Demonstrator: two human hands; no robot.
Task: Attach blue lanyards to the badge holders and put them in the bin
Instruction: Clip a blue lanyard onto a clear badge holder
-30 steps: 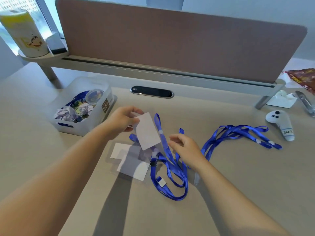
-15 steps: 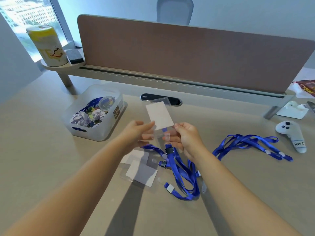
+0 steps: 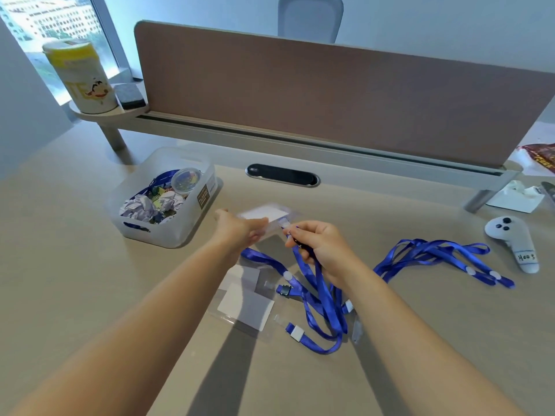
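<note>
A clear badge holder [image 3: 265, 214] with a white card hangs above the desk, tilted almost flat, pinched by my left hand [image 3: 238, 231]. At the holder's tab, my right hand [image 3: 319, 246] grips the clip end of a blue lanyard [image 3: 322, 298]; its strap trails down to the desk. More badge holders [image 3: 244, 303] lie flat below my hands. A second bunch of blue lanyards [image 3: 435, 256] lies to the right. The translucent bin [image 3: 192, 223] stands at the left, holding crumpled paper, a small tub and a blue strap.
A white game controller [image 3: 515, 240] lies at the right. A brown divider panel [image 3: 330, 97] runs along the back, with a canister [image 3: 79, 76] on its left shelf. A cable slot [image 3: 282, 178] sits behind my hands. Tissue and a snack packet are at the far right.
The badge holder was lifted off the desk, held upright, and is now tilted flat. My right hand has taken the lanyard's clip end and holds it at the holder's tab.
</note>
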